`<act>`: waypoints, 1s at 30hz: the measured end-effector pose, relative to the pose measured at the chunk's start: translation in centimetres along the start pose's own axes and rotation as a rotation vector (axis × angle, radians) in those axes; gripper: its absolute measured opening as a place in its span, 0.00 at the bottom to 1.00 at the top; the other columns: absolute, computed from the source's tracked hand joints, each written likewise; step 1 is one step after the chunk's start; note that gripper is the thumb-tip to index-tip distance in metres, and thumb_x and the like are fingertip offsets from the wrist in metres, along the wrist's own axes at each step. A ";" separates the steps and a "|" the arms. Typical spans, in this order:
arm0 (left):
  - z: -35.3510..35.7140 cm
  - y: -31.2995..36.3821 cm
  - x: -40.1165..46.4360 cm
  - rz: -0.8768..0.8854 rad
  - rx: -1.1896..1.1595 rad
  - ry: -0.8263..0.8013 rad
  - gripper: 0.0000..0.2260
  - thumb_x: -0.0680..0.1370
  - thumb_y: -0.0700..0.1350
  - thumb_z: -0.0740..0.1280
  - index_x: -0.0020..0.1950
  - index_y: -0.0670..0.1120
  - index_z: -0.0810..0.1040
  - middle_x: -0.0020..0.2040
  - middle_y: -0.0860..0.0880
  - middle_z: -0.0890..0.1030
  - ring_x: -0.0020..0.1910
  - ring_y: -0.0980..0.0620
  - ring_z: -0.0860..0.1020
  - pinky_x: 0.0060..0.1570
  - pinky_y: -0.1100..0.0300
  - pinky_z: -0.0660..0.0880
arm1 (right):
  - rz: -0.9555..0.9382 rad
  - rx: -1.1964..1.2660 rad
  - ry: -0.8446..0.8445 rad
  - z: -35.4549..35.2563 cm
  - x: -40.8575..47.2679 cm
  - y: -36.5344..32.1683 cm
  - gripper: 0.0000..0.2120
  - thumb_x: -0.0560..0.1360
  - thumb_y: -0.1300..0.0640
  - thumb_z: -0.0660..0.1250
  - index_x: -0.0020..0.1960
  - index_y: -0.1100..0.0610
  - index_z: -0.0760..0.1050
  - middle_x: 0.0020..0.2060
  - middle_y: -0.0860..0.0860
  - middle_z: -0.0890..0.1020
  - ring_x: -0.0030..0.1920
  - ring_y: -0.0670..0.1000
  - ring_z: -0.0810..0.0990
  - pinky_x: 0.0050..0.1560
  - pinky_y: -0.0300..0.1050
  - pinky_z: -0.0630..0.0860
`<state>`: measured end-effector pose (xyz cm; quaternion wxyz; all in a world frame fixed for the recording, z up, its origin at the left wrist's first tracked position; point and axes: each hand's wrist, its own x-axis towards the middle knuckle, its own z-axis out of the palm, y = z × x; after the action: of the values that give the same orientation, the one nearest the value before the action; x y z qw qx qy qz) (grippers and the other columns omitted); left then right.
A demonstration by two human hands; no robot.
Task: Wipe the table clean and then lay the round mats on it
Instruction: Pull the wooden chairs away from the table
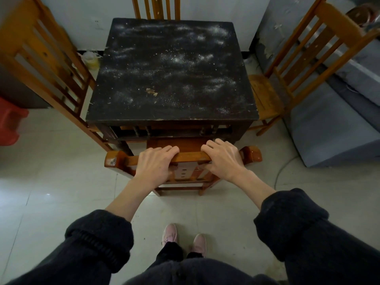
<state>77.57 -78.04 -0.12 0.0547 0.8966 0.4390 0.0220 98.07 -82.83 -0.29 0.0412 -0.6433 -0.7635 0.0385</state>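
A pale tiled floor point(51, 182) fills the lower part of the view, and a grey sofa point(333, 128) runs along the right side. In the middle stands a square black table point(172, 75), its top dusted all over with white powder and specks, with a small chipped patch near the front centre. Four wooden chairs ring it: the left chair point(41, 64) and the right chair point(304, 56) stand at its sides, the far chair point(156, 7) shows only its slatted back beyond the table, and the near chair point(185, 159) is tucked under the front edge with its back toward the person. A red plastic stool point(10, 122) sits at the left edge of the view. The left hand point(154, 163) and the right hand point(222, 159) each grip the top rail of the near chair, fingers curled over it, thumbs hidden behind. Dark sleeves are rolled back from both forearms. Pink shoes point(185, 239) stand on the floor below. No round mats show in this view.
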 end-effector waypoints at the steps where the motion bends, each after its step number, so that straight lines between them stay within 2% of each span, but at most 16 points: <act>1: 0.0 0.0 0.1 -0.002 -0.004 -0.001 0.17 0.74 0.56 0.67 0.60 0.55 0.68 0.53 0.53 0.79 0.48 0.52 0.78 0.44 0.59 0.70 | -0.001 -0.001 0.004 0.0 0.1 0.0 0.15 0.67 0.46 0.71 0.48 0.51 0.72 0.42 0.49 0.78 0.42 0.51 0.76 0.41 0.42 0.64; 10: 0.2 -0.2 0.3 0.022 -0.032 0.062 0.16 0.74 0.54 0.68 0.60 0.53 0.69 0.54 0.52 0.79 0.51 0.51 0.78 0.49 0.59 0.70 | -0.012 -0.023 -0.047 -0.3 0.6 0.3 0.17 0.67 0.43 0.70 0.50 0.49 0.70 0.44 0.48 0.77 0.42 0.49 0.74 0.37 0.41 0.63; 12: 0.2 -0.2 0.3 0.020 -0.048 0.083 0.16 0.74 0.54 0.68 0.59 0.53 0.70 0.53 0.52 0.79 0.51 0.51 0.78 0.51 0.58 0.70 | -0.011 -0.046 -0.064 -0.3 0.7 0.4 0.17 0.69 0.43 0.69 0.53 0.49 0.69 0.47 0.48 0.77 0.45 0.50 0.74 0.39 0.42 0.65; 14: 0.4 -0.1 0.2 0.016 -0.053 0.097 0.16 0.74 0.53 0.69 0.58 0.52 0.71 0.52 0.52 0.79 0.51 0.51 0.78 0.52 0.57 0.70 | 0.016 -0.060 -0.071 -0.3 0.4 0.1 0.18 0.70 0.43 0.68 0.55 0.49 0.69 0.49 0.49 0.77 0.49 0.52 0.74 0.46 0.47 0.69; 16: 0.4 0.0 0.4 0.018 -0.041 0.107 0.16 0.73 0.53 0.70 0.57 0.52 0.71 0.52 0.52 0.80 0.51 0.51 0.78 0.52 0.57 0.70 | 0.054 -0.092 -0.061 -0.2 0.3 -0.1 0.19 0.70 0.42 0.67 0.56 0.50 0.68 0.50 0.50 0.77 0.51 0.54 0.74 0.52 0.52 0.68; 20: 0.5 0.3 0.9 0.019 -0.041 0.109 0.17 0.72 0.52 0.71 0.58 0.52 0.71 0.52 0.51 0.80 0.51 0.50 0.79 0.52 0.56 0.71 | 0.102 -0.108 -0.069 -0.2 0.3 -0.1 0.21 0.70 0.42 0.66 0.57 0.50 0.67 0.51 0.51 0.77 0.52 0.55 0.73 0.53 0.54 0.66; 24: -0.3 -0.1 1.1 0.034 -0.048 0.024 0.14 0.74 0.53 0.69 0.56 0.54 0.69 0.51 0.53 0.79 0.49 0.51 0.78 0.50 0.56 0.71 | 0.143 -0.019 -0.127 -0.6 0.6 -0.5 0.21 0.70 0.43 0.67 0.59 0.51 0.67 0.53 0.51 0.76 0.55 0.55 0.72 0.54 0.54 0.67; 27: -0.8 -0.2 0.6 0.009 -0.057 -0.023 0.11 0.75 0.53 0.67 0.54 0.54 0.70 0.50 0.54 0.78 0.50 0.52 0.77 0.51 0.56 0.71 | 0.124 0.087 -0.183 -1.2 0.3 -0.4 0.17 0.72 0.46 0.66 0.57 0.51 0.69 0.51 0.51 0.76 0.54 0.54 0.73 0.54 0.52 0.69; 30: -2.4 0.3 1.2 -0.078 -0.173 -0.208 0.11 0.75 0.53 0.66 0.56 0.54 0.73 0.51 0.53 0.77 0.51 0.53 0.76 0.56 0.55 0.72 | 0.127 0.274 -0.285 -3.3 0.1 0.9 0.11 0.74 0.46 0.63 0.54 0.49 0.71 0.46 0.48 0.76 0.49 0.51 0.76 0.48 0.45 0.71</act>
<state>78.31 -77.06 2.30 0.1779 0.8683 0.4617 -0.0355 99.30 -82.56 2.91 0.0173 -0.6666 -0.7071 0.2354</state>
